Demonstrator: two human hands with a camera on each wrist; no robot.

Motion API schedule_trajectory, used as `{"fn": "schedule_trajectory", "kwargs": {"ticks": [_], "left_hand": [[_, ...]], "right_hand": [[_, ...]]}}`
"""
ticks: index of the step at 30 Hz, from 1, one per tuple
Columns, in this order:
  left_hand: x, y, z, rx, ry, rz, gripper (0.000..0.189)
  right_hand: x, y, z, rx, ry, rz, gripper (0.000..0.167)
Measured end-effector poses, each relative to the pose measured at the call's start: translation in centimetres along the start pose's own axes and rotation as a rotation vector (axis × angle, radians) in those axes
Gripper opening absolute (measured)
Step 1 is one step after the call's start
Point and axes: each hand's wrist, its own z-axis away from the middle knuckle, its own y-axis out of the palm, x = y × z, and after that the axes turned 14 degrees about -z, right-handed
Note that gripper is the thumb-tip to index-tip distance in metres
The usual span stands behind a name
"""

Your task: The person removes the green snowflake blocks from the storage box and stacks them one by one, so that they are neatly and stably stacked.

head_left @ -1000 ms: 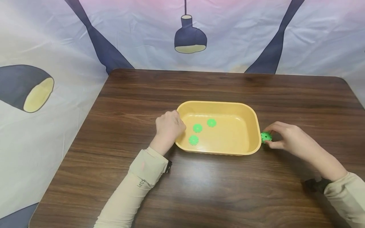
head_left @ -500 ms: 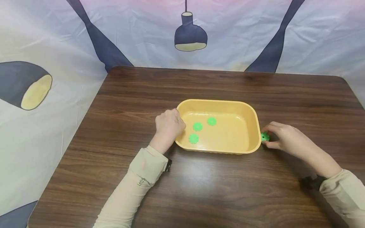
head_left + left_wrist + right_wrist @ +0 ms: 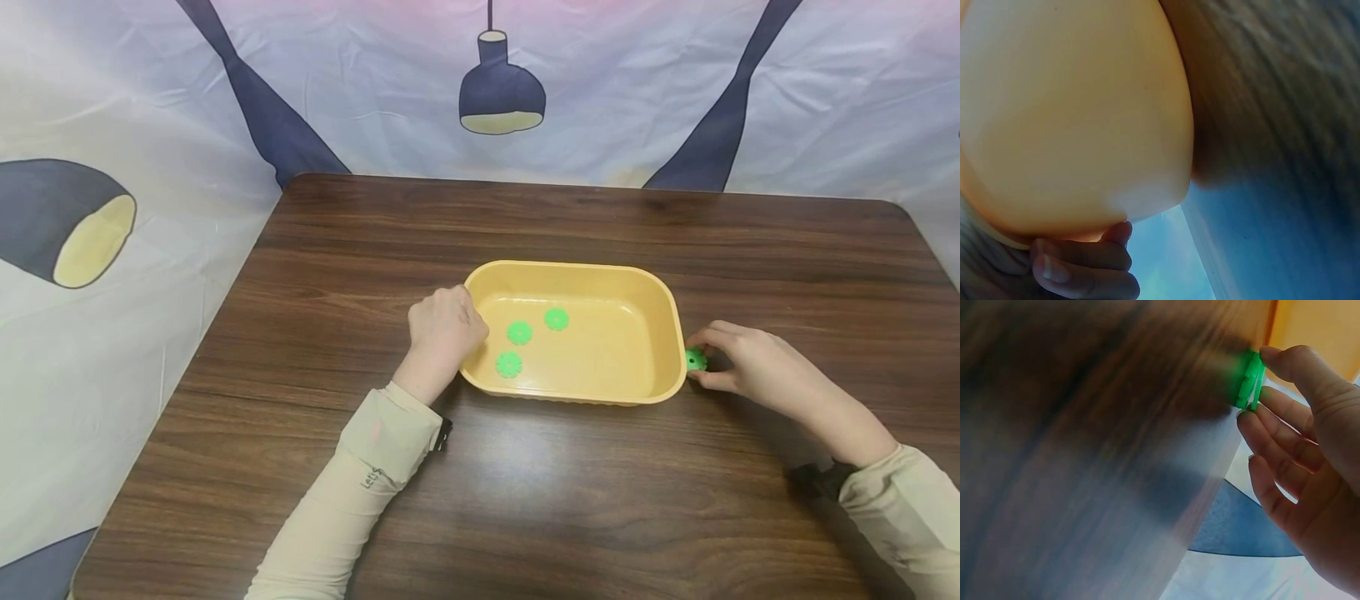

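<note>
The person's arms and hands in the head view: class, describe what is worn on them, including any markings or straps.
Both hands are bare. The left hand and the right hand each emerge from a long, close-fitting pale beige sleeve. The left sleeve carries small dark lettering near the cuff, too small to read. A dark strap sits at the left wrist, and another dark strap at the right wrist.

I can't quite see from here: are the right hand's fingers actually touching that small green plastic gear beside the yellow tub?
Touching. The right wrist view shows the right hand pinching the small green plastic gear between thumb and fingertips.
</note>
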Motion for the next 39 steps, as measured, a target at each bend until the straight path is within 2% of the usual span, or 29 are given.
{"fn": "schedule_trajectory", "kwargs": {"ticks": [6, 21, 33, 39], "left_hand": [[0.01, 0.01, -0.05, 0.015, -0.003, -0.004, 0.009], [-0.01, 0.06, -0.04, 0.009, -0.007, 0.009, 0.009], [-0.04, -0.04, -0.21, 0.046, -0.016, -0.006, 0.010], [-0.02, -0.12, -0.15, 0.055, -0.015, -0.006, 0.009]], "right_hand": [[-0.07, 0.00, 0.02, 0.017, 0.024, -0.009, 0.034], [-0.12, 0.02, 0.11, 0.031, 0.018, -0.010, 0.031], [-0.08, -0.09, 0.11, 0.042, 0.028, -0.019, 0.033], [-0.08, -0.53, 0.06, 0.036, -0.014, -0.036, 0.039]]}}
